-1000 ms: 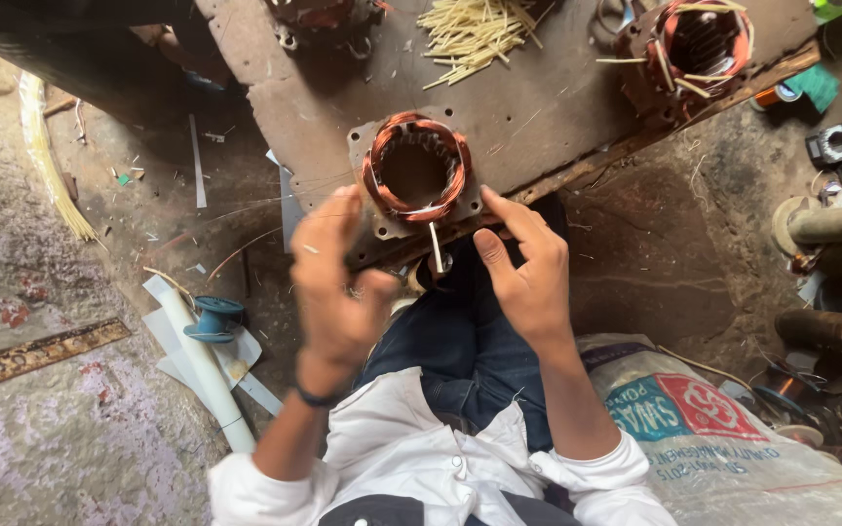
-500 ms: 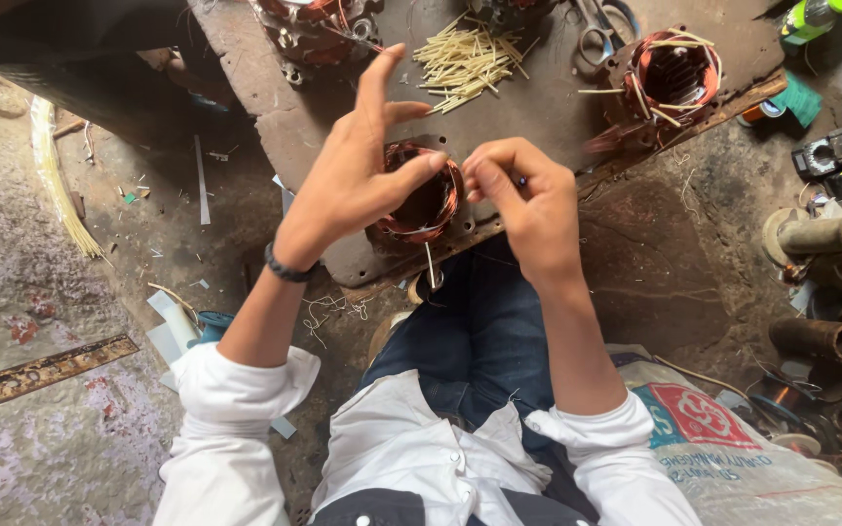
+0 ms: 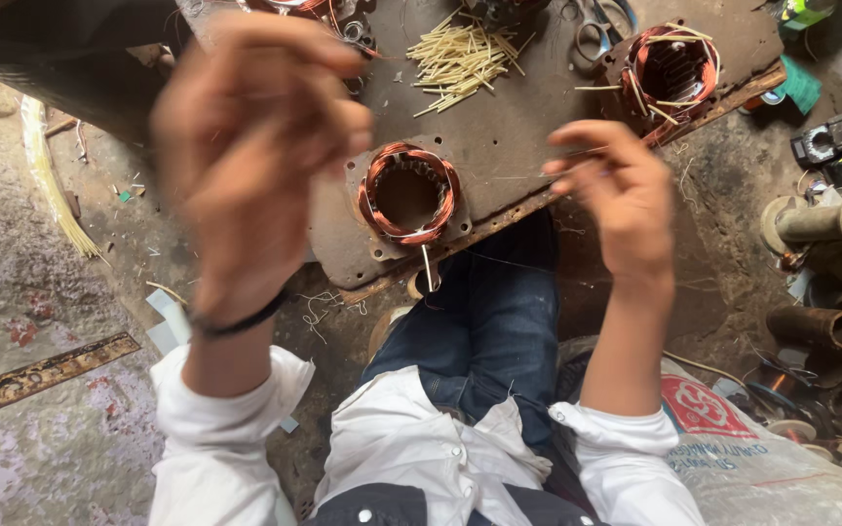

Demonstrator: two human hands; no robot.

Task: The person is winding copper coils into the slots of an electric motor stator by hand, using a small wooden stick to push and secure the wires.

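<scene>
Two hands have risen off the copper-wound stator, which sits untouched on the rusty metal plate before our knees. We read this as drawing a thin thread taut. Our left hand, blurred, is curled nearly closed; our right hand pinches the faint thread with narrowed fingertips.

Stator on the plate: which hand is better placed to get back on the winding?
Probably right. The right hand sits low beside the stator; the left hand is raised, blurred.
</scene>
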